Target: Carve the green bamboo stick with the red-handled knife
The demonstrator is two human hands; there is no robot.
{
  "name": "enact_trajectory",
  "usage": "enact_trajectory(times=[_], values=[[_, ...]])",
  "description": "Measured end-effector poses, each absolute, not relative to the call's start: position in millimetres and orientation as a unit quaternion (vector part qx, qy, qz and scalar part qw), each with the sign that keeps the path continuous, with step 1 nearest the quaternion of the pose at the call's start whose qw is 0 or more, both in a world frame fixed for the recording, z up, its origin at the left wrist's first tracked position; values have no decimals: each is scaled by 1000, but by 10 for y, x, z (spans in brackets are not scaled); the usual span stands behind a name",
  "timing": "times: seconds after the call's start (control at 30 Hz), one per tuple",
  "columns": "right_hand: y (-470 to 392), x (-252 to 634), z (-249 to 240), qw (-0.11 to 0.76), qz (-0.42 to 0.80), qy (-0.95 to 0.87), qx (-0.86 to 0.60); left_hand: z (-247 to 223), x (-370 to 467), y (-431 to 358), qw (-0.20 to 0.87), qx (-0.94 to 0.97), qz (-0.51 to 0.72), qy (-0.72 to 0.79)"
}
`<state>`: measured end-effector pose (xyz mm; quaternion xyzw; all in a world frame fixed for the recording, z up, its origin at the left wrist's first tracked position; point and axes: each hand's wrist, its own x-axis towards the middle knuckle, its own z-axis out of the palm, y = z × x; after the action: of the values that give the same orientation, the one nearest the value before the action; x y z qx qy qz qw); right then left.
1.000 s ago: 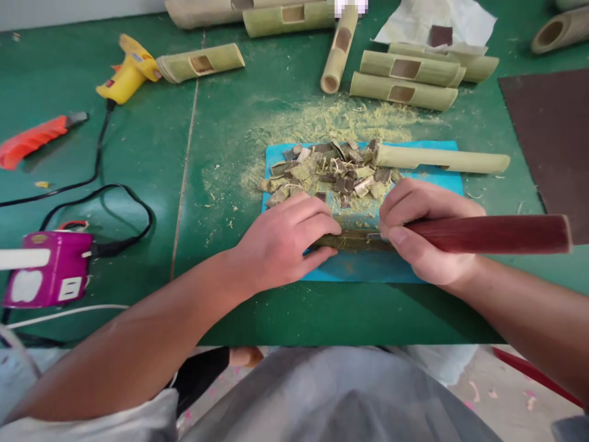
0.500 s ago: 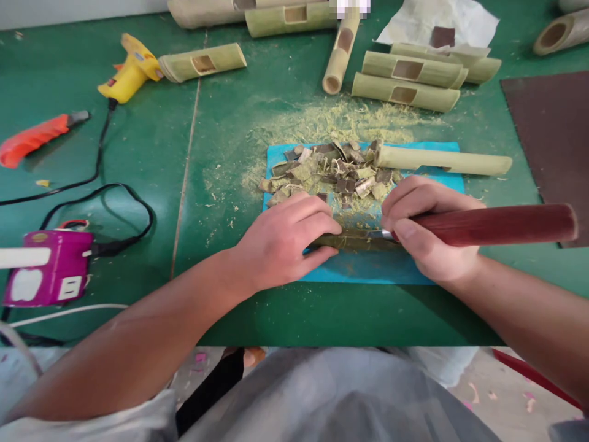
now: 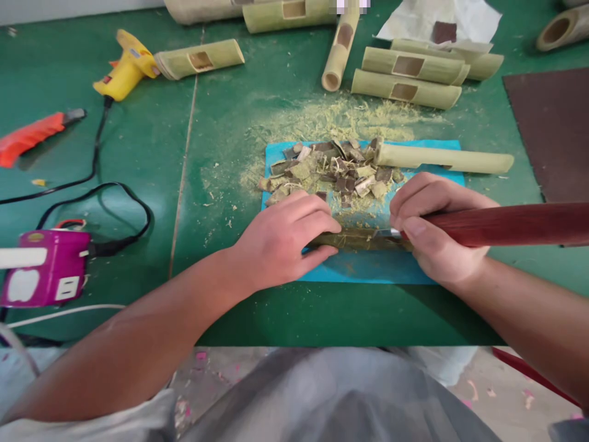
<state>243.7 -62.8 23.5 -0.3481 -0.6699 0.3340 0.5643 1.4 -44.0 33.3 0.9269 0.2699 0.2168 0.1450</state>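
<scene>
My left hand (image 3: 294, 239) is closed on the left end of a dark greenish-brown bamboo piece (image 3: 352, 238), thumb on the near side and fingers on the far side. The piece lies on a blue mat (image 3: 377, 267). My right hand (image 3: 437, 227) grips a carving chisel (image 3: 515, 224) with a dark red wooden handle pointing right. Its short metal blade points left and touches the bamboo's top; the tip is hard to make out. Beyond my hands are bamboo chips and shavings (image 3: 340, 172). A pale bamboo tube (image 3: 444, 158) lies across the mat's far right corner.
Several notched bamboo tubes (image 3: 407, 64) lie at the back of the green table (image 3: 230, 319). On the left are a yellow glue gun (image 3: 124, 64), an orange utility knife (image 3: 32, 138) and a purple power socket (image 3: 48, 267) with cords. A dark brown sheet (image 3: 556, 129) lies right.
My right hand and the chisel have slid a little to the right along the bamboo. My left hand has stayed almost in place. The view has shifted slightly.
</scene>
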Motion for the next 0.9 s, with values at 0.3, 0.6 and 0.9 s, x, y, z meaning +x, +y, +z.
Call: enact_trajectory(times=[0.3, 0.6, 0.9], values=[[-624, 2416, 293, 544, 351, -684, -337, 336, 6, -441, 147, 926, 211, 275], [-638, 2414, 252, 566, 357, -655, -351, 335, 1, -438, 147, 926, 211, 277], [-634, 2425, 354, 515, 322, -706, -365, 335, 19, -433, 144, 927, 217, 270]])
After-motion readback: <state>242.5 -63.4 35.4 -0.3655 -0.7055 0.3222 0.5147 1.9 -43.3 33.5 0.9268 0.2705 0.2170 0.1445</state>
